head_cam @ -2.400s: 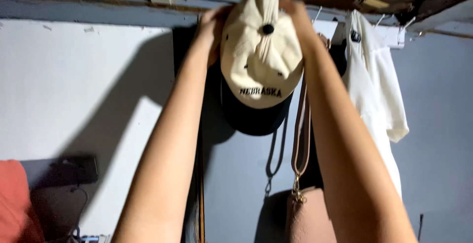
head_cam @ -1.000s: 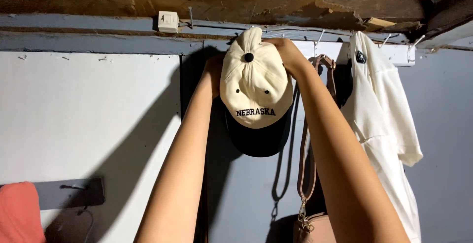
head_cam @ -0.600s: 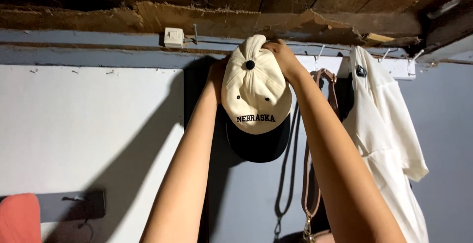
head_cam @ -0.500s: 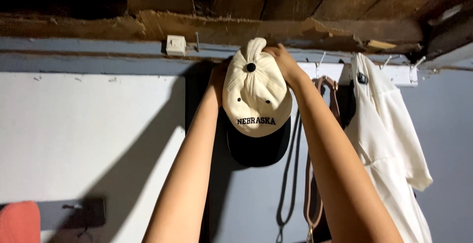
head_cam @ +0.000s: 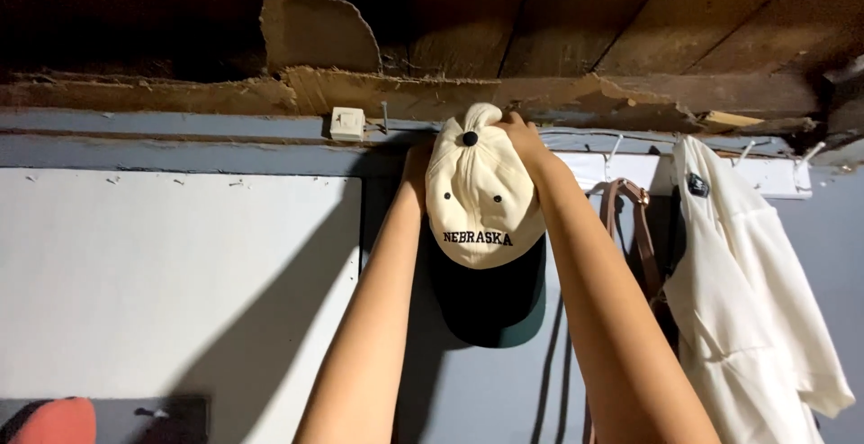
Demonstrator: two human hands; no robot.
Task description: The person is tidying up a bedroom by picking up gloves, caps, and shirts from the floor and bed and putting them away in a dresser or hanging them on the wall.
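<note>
We grip the cream cotton baseball cap with a dark brim [head_cam: 483, 201] at its top rear edge: our right hand [head_cam: 522, 138] pinches the fabric at about one o'clock from the crown's button, fingers closed on it, while our left hand [head_cam: 417, 167] sits at the cap's nine o'clock, mostly hidden behind the crown, so we cannot tell whether it is clenched or merely steadying.

We judge that we are hanging the cap, holding its back edge up near the blue-grey wall rail [head_cam: 180, 138] just under the torn wooden ceiling edge [head_cam: 432, 93]. Whether the cap already catches on a nail or hook is hidden behind it. The next move calls for feeling that the rear edge is seated before we loosen our fingers, and easing off one hand at a time.

The cap hangs crown outward, brim pointing down at six o'clock, with dark stitched lettering across the front, small eyelets and a dark top button. It looks soft and clean.

At three o'clock a brown leather bag strap [head_cam: 641, 237] hangs from a white hook rack [head_cam: 630, 167], and beyond it a white short-sleeved shirt [head_cam: 747, 309]. At ten o'clock sits a small white wall switch [head_cam: 347, 124].
</note>
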